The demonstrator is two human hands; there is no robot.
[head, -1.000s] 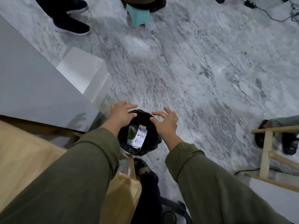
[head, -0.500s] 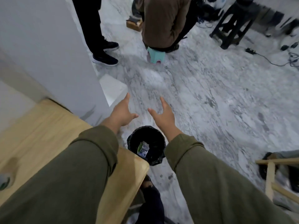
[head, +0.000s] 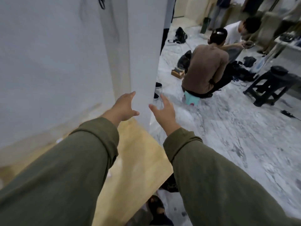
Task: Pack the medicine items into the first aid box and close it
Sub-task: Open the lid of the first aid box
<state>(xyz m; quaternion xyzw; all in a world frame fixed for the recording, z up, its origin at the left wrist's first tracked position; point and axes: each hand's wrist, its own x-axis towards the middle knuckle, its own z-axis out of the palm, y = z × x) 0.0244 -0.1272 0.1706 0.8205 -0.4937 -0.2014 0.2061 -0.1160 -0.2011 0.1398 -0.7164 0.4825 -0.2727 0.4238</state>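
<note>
Both my arms in olive-green sleeves reach forward. My left hand (head: 123,107) hangs in the air in front of a white partition, fingers apart, holding nothing. My right hand (head: 164,114) is beside it over the marble floor, also spread and holding nothing. No first aid box and no medicine items are in view. The frame is blurred by motion.
A light wooden tabletop (head: 138,154) lies under my arms, its corner at the right. A white partition (head: 65,62) stands along its far side. A person (head: 205,70) sits on a small teal stool (head: 192,99) on the marble floor (head: 236,136). A dark stool (head: 273,85) stands at right.
The view has swung upward and both hands have lifted away from the black-lined bin holding packets, which has dropped out of view. The hands stay spread and hold nothing.
</note>
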